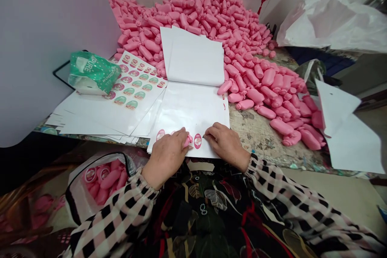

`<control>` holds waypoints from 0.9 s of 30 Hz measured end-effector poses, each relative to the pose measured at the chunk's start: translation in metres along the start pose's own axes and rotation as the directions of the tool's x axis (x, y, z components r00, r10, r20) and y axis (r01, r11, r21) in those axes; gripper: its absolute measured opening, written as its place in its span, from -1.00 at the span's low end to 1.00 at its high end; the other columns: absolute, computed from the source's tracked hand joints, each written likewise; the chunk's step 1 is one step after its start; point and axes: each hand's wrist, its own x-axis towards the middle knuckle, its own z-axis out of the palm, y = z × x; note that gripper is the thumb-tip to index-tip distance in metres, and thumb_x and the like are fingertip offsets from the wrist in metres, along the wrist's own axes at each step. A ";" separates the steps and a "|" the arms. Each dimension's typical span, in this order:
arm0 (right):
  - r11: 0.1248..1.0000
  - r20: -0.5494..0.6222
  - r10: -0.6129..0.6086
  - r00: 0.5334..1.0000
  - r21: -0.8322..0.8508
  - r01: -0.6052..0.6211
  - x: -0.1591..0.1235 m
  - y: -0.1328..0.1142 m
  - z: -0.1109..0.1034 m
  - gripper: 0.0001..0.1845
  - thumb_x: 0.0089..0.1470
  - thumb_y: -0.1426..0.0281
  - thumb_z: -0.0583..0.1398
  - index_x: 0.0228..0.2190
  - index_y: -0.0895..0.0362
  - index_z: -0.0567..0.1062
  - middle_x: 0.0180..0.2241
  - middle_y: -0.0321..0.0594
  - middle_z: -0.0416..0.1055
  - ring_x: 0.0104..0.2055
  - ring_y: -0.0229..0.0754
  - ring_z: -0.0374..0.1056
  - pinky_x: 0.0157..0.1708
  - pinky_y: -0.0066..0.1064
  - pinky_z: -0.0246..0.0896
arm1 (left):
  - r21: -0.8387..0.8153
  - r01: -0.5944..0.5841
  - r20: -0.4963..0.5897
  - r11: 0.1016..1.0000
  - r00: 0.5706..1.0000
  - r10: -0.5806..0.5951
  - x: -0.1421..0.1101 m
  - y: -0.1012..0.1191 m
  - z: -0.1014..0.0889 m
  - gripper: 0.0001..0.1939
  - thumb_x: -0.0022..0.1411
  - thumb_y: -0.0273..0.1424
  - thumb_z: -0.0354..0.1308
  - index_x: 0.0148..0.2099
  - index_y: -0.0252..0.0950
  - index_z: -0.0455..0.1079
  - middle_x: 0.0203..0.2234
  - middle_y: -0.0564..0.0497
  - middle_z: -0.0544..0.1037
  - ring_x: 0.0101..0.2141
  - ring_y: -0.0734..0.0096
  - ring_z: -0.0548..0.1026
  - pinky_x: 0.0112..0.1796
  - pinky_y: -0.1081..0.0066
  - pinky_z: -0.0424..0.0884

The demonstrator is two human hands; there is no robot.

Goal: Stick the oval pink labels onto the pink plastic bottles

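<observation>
My left hand (pixel 167 150) is closed round a small pink bottle-shaped piece (pixel 188 140), low over the front edge of a white sticker sheet (pixel 193 109). Most of that piece is hidden under the fingers. Just right of it, an oval pink sticker (pixel 197 141) lies on the sheet. Beside this sticker is my right hand (pixel 226 143), its thumb and forefinger pinched together; what they hold, if anything, is too small to make out. Another oval sticker (pixel 160 134) shows left of my left hand. The sheet's upper part is folded back (pixel 196 56).
A large heap of pink pieces (pixel 211 16) covers the table's back and right. Printed sticker sheets (pixel 136 84) and a green packet (pixel 93 73) lie left. Loose white papers (pixel 350 137) overhang the right edge. Below left stands an open bag (pixel 75 177) of labelled pink pieces (pixel 110 179).
</observation>
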 end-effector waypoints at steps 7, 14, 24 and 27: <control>1.000 0.026 0.012 1.000 0.021 -0.012 -0.005 -0.001 0.002 -0.75 0.22 0.28 0.03 -0.29 0.06 0.48 -0.30 -0.22 0.38 -0.27 -0.22 0.30 -0.44 -0.40 -0.03 | -0.048 -0.007 0.000 0.999 1.000 0.007 -0.001 -0.001 0.001 -0.66 0.23 -0.27 0.02 0.04 -0.19 0.31 0.07 -0.17 0.39 -0.10 0.00 0.44 -0.13 0.08 0.30; 0.999 -0.033 0.044 0.998 0.019 -0.044 -0.004 0.000 0.005 -0.75 0.22 0.30 0.01 -0.29 0.08 0.47 -0.29 -0.22 0.37 -0.25 -0.22 0.29 -0.39 -0.42 0.01 | 0.040 -0.034 0.006 0.999 0.999 0.034 -0.002 -0.002 0.000 -0.66 0.24 -0.27 0.02 0.04 -0.20 0.30 0.10 -0.12 0.38 -0.11 0.07 0.45 -0.15 0.18 0.33; 0.995 0.021 -0.011 1.000 0.101 0.009 -0.002 0.002 0.002 -0.80 0.18 0.30 0.07 -0.33 0.06 0.48 -0.32 -0.27 0.39 -0.29 -0.24 0.30 -0.43 -0.42 -0.01 | 0.140 -0.047 -0.028 0.989 0.998 0.052 -0.002 0.001 -0.001 -0.69 0.24 -0.28 0.04 0.00 -0.25 0.33 0.06 -0.09 0.43 -0.16 0.11 0.49 -0.24 0.20 0.39; 0.972 -0.020 0.106 0.994 0.213 -0.099 -0.008 -0.002 0.012 -0.84 0.16 0.31 0.10 -0.36 0.07 0.46 -0.34 -0.29 0.39 -0.30 -0.25 0.30 -0.39 -0.43 0.02 | 0.148 -0.060 -0.036 0.987 0.997 0.066 -0.002 0.001 0.000 -0.70 0.24 -0.29 0.04 0.00 -0.25 0.33 0.06 -0.09 0.42 -0.17 0.10 0.49 -0.25 0.19 0.39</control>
